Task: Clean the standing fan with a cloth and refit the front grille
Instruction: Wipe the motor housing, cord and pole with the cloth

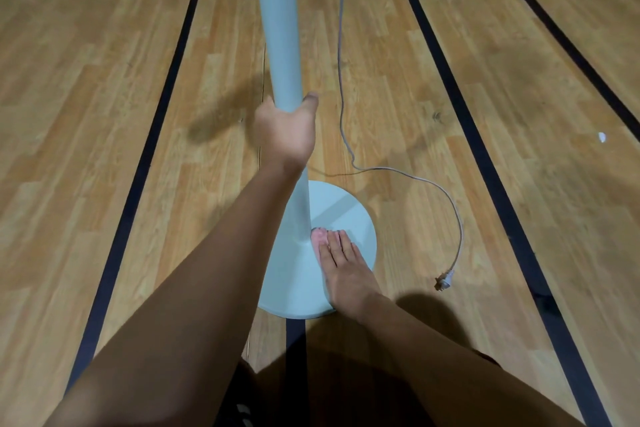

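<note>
The standing fan shows only its pale blue-grey pole (277, 28) and round base (353, 218) on the wooden floor; the fan head and grille are out of view. My left hand (285, 128) grips the pole about halfway up, fingers and thumb wrapped round it. My right hand (341, 267) lies flat on the base with straight fingers, pressing a pink cloth (318, 236) against the base next to the foot of the pole. Most of the cloth is hidden under my fingers.
The fan's grey power cord (346, 135) trails across the floor to the right and ends in an unplugged plug (445, 281). Black lines (485, 163) run along the wooden floor. A small white scrap (602, 137) lies at the right.
</note>
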`<action>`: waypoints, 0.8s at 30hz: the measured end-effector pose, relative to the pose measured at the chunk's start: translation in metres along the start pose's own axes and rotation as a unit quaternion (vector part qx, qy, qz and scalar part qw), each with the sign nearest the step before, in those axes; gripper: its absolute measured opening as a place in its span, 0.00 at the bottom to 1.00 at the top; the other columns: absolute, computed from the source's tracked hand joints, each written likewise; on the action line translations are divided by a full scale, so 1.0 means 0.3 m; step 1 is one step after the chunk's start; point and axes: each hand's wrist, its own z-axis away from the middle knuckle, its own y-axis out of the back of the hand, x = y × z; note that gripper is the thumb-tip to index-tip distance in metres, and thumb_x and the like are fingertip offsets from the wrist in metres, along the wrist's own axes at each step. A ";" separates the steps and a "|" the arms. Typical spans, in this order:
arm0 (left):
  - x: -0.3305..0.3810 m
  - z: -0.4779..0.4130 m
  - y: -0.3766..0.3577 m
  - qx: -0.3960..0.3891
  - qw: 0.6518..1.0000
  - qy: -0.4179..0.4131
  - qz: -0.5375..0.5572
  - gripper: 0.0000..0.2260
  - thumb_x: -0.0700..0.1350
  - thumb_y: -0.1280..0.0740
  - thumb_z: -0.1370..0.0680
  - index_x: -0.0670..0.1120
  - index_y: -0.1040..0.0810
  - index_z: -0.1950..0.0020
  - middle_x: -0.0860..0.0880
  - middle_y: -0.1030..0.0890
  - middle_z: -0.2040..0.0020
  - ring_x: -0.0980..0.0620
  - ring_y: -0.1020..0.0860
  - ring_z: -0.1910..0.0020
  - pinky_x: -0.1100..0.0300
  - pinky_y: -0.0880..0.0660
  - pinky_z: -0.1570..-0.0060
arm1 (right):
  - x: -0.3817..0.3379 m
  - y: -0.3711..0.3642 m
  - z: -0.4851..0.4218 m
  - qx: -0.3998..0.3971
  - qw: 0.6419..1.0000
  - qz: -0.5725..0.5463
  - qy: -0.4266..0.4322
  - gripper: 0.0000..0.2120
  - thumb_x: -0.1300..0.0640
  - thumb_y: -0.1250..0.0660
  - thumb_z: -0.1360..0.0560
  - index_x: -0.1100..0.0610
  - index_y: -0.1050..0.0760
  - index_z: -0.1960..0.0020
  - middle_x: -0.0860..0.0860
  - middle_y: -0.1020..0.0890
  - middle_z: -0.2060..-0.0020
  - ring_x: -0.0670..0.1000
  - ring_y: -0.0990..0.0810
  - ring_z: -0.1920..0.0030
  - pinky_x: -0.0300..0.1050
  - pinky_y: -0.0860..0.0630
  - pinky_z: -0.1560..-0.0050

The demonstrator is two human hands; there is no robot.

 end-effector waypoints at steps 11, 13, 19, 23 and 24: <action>0.050 -0.044 0.002 -0.057 0.996 0.009 0.065 0.12 0.41 0.29 0.30 0.46 0.33 0.62 0.46 0.33 0.66 0.46 0.36 0.67 0.50 0.38 0.65 | 0.027 0.005 0.001 0.029 1.000 0.003 0.010 0.30 0.55 0.57 0.14 0.60 0.62 0.15 0.58 0.57 0.15 0.60 0.62 0.15 0.56 0.57 0.16; 0.053 -0.064 0.021 -0.072 0.995 0.007 0.070 0.10 0.39 0.29 0.30 0.45 0.30 0.63 0.47 0.32 0.69 0.48 0.36 0.71 0.55 0.38 0.68 | 0.005 0.015 -0.008 0.025 0.999 0.013 0.027 0.30 0.54 0.57 0.13 0.61 0.61 0.15 0.58 0.56 0.15 0.60 0.60 0.15 0.56 0.57 0.16; 0.036 -0.093 0.055 -0.052 0.996 -0.010 0.077 0.07 0.39 0.30 0.30 0.44 0.28 0.58 0.45 0.31 0.68 0.49 0.34 0.70 0.55 0.36 0.70 | 0.012 0.028 0.081 0.014 0.997 -0.027 0.069 0.32 0.54 0.52 0.14 0.60 0.59 0.14 0.59 0.58 0.15 0.61 0.62 0.16 0.55 0.62 0.16; 0.035 -0.110 0.086 -0.047 0.994 -0.011 0.100 0.08 0.38 0.31 0.30 0.45 0.30 0.57 0.47 0.32 0.68 0.50 0.35 0.71 0.55 0.37 0.71 | 0.041 0.007 0.196 0.089 0.990 -0.039 0.100 0.29 0.54 0.49 0.15 0.64 0.41 0.17 0.61 0.40 0.18 0.65 0.43 0.18 0.62 0.44 0.18; 0.034 -0.112 0.092 -0.047 0.994 -0.011 0.103 0.08 0.38 0.31 0.30 0.45 0.30 0.57 0.47 0.32 0.68 0.50 0.35 0.71 0.55 0.37 0.72 | 0.042 0.001 0.204 0.085 0.991 -0.048 0.093 0.29 0.54 0.51 0.15 0.63 0.42 0.17 0.61 0.41 0.17 0.65 0.44 0.17 0.62 0.45 0.18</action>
